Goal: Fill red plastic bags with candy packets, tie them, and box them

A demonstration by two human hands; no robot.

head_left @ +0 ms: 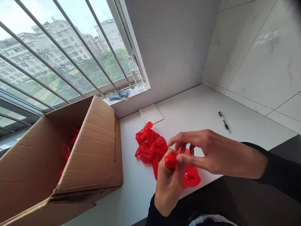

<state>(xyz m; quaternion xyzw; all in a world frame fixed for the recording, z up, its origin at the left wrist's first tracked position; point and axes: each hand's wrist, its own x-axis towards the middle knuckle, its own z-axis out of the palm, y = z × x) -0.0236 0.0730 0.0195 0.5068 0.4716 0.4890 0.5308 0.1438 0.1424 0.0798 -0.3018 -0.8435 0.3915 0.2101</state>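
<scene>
White counter (199, 106) runs below a barred window and meets a tiled wall. Nearest, at 6 o'clock, the left hand (168, 182) rises from a dark sleeve, wrist bent back, its fingers curled tight around the gathered neck of a red plastic bag (191, 178), which hangs just over the counter's front edge. The right hand (211, 153) comes in from 3 o'clock, palm down, forearm level, its thumb and fingertips pinching the top of the same bag. Just beyond, at 11 o'clock, lies a crumpled red bag bundle (150, 146). At 9 o'clock an open cardboard box (94, 150) holds more red bags. Farther off are a paper card (150, 114), a pen (224, 121) at 1 o'clock, and a water bottle (135, 72) on the sill.
</scene>
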